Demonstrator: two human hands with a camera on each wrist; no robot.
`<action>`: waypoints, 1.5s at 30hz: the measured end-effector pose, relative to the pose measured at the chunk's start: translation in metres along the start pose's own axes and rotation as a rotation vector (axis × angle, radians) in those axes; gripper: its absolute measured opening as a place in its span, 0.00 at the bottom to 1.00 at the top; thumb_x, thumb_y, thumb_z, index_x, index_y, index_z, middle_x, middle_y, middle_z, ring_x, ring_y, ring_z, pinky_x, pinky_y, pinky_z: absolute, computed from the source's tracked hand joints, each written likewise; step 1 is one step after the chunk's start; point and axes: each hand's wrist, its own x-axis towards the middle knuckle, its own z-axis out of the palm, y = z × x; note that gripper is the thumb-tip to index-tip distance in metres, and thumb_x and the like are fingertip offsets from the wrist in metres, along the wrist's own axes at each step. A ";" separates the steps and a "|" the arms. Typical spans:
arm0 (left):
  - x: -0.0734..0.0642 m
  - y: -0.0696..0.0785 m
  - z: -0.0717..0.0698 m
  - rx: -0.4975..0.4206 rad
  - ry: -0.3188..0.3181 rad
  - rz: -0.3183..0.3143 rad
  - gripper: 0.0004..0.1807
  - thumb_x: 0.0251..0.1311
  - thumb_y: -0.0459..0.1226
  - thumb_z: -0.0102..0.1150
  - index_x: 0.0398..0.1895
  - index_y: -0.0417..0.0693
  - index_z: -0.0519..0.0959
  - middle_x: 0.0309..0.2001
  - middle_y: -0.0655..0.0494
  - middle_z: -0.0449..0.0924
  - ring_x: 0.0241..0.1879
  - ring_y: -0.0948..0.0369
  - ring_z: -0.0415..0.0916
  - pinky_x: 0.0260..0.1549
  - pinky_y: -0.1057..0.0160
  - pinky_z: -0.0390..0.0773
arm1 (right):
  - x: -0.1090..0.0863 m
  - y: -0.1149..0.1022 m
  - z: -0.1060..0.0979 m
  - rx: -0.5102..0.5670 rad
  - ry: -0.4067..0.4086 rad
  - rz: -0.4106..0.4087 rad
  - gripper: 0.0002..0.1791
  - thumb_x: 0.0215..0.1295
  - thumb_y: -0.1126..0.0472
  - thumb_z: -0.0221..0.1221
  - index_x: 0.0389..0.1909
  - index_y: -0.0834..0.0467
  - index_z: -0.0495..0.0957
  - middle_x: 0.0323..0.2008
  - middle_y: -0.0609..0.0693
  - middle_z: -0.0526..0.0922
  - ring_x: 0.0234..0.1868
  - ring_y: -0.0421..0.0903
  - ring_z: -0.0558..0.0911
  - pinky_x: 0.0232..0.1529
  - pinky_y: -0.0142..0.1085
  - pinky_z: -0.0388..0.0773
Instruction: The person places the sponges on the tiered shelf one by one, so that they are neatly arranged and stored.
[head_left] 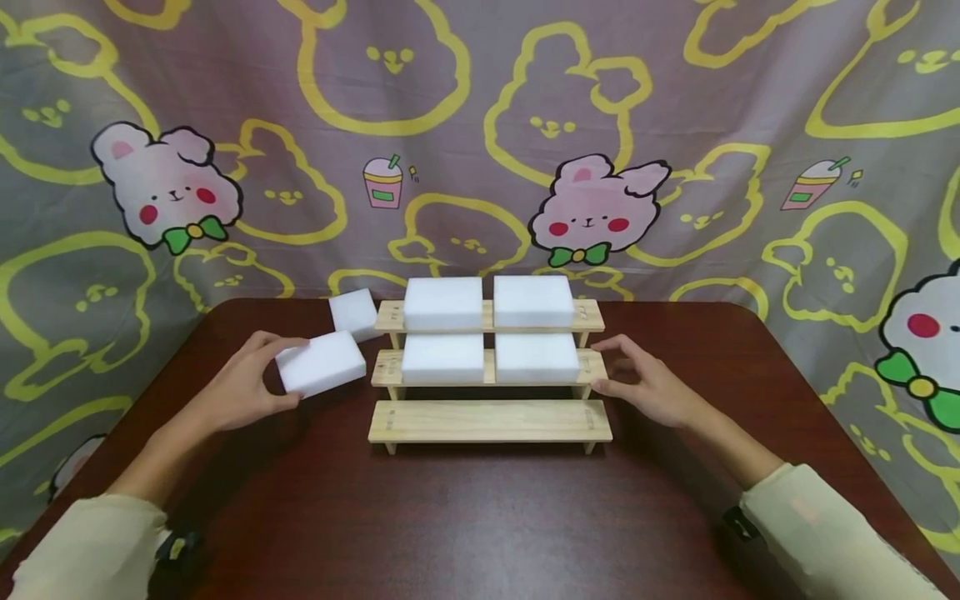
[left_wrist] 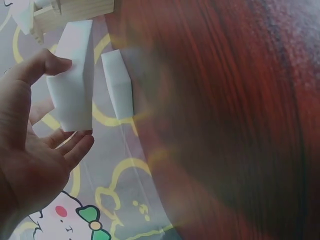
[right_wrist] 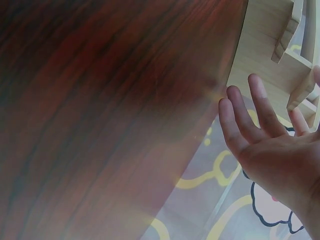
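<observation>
My left hand (head_left: pixel 243 385) holds a white foam block (head_left: pixel 321 364) between thumb and fingers, tilted, left of a three-step wooden stand (head_left: pixel 491 422). In the left wrist view, the thumb lies on one face of this block and fingers reach round behind and below it. My right hand (head_left: pixel 652 390) is at the right end of the middle step, thumb and index finger spread on either side of that end. The right wrist view shows its other fingers extended; whether it touches the wood I cannot tell. Two white blocks (head_left: pixel 442 358) sit on the middle step.
On the top step stand two more white blocks (head_left: pixel 532 302). Another white block (head_left: pixel 354 313) lies on the dark red table (head_left: pixel 480 533), behind the held one. A patterned curtain (head_left: pixel 457 167) hangs behind the table and along its sides.
</observation>
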 end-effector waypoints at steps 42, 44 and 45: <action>-0.014 0.054 -0.029 -0.080 0.127 0.233 0.39 0.37 0.34 0.84 0.60 0.48 0.80 0.55 0.50 0.75 0.50 0.55 0.69 0.41 0.64 0.76 | 0.000 -0.001 0.000 0.005 0.005 -0.008 0.27 0.70 0.60 0.66 0.65 0.59 0.69 0.49 0.59 0.84 0.48 0.51 0.84 0.47 0.47 0.77; -0.014 0.057 -0.029 -0.087 0.123 0.245 0.39 0.37 0.34 0.84 0.60 0.48 0.80 0.55 0.50 0.76 0.50 0.56 0.69 0.42 0.65 0.77 | 0.000 -0.001 0.000 0.005 0.004 -0.007 0.27 0.70 0.60 0.66 0.65 0.59 0.69 0.49 0.59 0.85 0.48 0.51 0.84 0.46 0.47 0.77; -0.013 0.058 -0.028 -0.091 0.121 0.251 0.39 0.37 0.34 0.84 0.60 0.47 0.80 0.55 0.51 0.76 0.50 0.56 0.69 0.42 0.66 0.77 | 0.000 -0.001 0.000 0.004 0.004 -0.007 0.27 0.70 0.60 0.66 0.65 0.59 0.69 0.49 0.59 0.85 0.48 0.51 0.84 0.46 0.47 0.77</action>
